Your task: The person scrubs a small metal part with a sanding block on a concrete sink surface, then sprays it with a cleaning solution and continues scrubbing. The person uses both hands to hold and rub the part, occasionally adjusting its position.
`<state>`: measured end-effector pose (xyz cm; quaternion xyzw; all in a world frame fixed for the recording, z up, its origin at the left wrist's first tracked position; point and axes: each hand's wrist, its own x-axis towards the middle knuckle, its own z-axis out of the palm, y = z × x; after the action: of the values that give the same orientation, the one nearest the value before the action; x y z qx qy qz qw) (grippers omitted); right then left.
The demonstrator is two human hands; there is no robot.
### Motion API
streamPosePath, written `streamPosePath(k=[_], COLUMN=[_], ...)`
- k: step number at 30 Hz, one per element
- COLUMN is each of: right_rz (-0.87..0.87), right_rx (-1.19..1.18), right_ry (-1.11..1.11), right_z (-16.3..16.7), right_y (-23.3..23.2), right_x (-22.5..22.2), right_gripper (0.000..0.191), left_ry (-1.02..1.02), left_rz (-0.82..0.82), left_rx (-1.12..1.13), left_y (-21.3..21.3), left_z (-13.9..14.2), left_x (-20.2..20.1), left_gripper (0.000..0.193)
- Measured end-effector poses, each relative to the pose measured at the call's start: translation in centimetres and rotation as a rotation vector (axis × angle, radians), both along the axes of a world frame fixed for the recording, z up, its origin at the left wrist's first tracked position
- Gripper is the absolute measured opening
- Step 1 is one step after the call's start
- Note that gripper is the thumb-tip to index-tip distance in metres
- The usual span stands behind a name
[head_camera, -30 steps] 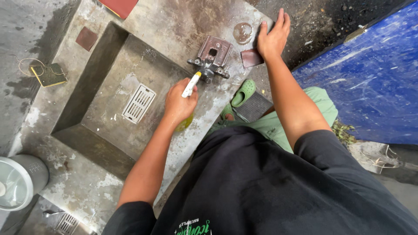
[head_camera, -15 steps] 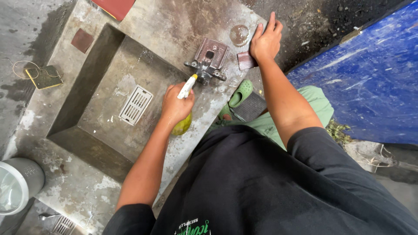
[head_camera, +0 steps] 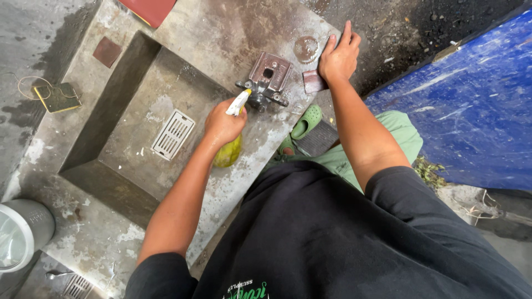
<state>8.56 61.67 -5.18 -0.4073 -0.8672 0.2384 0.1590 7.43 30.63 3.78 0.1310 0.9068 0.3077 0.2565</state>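
Your left hand (head_camera: 221,124) has crept toward twelve o'clock, grip closed around the spray bottle (head_camera: 231,138), nozzle now at the metal fitting (head_camera: 267,80). Your right hand (head_camera: 339,55) stays flat on the desk (head_camera: 221,33).

Your concrete counter (head_camera: 233,33) has a sunken basin with a white drain grate (head_camera: 173,133); a metal bracket (head_camera: 267,77) and small rusty plates (head_camera: 313,81) lie on its rim.
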Motion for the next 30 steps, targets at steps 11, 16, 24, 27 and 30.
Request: streamPosePath(k=[11, 16, 24, 27, 30], right_rz=[0.000, 0.009, 0.012, -0.016, -0.108], right_rx=[0.016, 0.025, 0.001, -0.032, -0.129], right_ry=[0.023, 0.036, 0.053, 0.021, -0.077], right_z=[0.0, -0.1, -0.7, -0.3, 0.2], right_y=[0.2, 0.2, 0.2, 0.4, 0.5], right_x=[0.1, -0.1, 0.2, -0.5, -1.5], right_gripper=[0.058, 0.057, 0.055, 0.050, 0.041], left_ry=[-0.100, -0.481, -0.445, -0.412, -0.410], left_rz=[-0.023, 0.094, 0.093, 0.097, 0.129], left_rx=[0.210, 0.557, 0.485, 0.485, 0.462], left_y=[-0.5, -1.4, -2.7, -2.6, -2.4], left_z=[-5.9, -7.9, -6.2, -5.6, -5.4], left_x=[-2.6, -3.5, -3.4, -3.3, -3.1], left_gripper=[0.020, 0.010, 0.008, 0.005, 0.004])
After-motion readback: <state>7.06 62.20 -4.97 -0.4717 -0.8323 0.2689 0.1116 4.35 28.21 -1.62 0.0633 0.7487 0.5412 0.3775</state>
